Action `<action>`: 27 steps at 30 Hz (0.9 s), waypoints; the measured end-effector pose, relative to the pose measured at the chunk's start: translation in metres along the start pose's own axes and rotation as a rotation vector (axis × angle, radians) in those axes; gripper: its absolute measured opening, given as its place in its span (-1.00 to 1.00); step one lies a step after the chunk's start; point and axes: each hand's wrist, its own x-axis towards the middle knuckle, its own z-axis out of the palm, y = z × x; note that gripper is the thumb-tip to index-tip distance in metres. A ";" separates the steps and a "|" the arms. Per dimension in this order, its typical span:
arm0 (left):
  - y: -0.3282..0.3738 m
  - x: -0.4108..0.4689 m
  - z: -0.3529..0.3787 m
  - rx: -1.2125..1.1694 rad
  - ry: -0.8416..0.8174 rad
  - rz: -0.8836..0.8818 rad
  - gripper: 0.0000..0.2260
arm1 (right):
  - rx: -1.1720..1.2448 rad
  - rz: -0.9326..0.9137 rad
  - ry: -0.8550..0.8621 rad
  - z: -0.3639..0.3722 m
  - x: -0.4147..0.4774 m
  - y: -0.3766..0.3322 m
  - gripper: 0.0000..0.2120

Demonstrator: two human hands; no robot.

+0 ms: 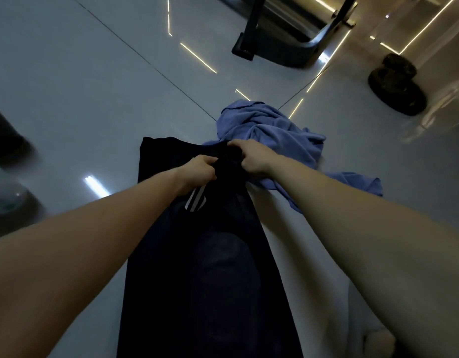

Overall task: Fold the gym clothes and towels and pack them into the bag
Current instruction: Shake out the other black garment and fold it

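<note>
The dark garment [210, 267] lay lengthwise on the tiled floor [94, 86], running from below my view up to my hands, with a white striped mark [196, 201] showing on its upper part. My left hand [200, 173] and right hand [254, 158] were close together at its far end. Each had its fingers curled round a bunch of the dark fabric, and the cloth between them was gathered into a lump. Neither hand was open.

A crumpled blue cloth [269, 133] sat just beyond my right hand, touching the dark garment's far edge and partly under my right wrist. A pale cloth [295, 241] lay flat beside the garment beneath my right forearm. I could not tell whether it was a towel. No bag could be identified in view.

Assessment: the folding stage was in hand, on the first dark item, and nothing appeared to be packed. The next move would call for spreading the gathered end flat or carrying it back over the body in a clean fold, keeping it clear of the blue cloth.

Further out stood a dark machine frame [274, 47] and, to the right, a dumbbell [396, 86].
</note>
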 end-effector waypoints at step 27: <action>-0.044 -0.010 -0.035 0.056 0.113 -0.147 -0.72 | 0.065 0.220 0.020 -0.042 0.052 0.047 -0.82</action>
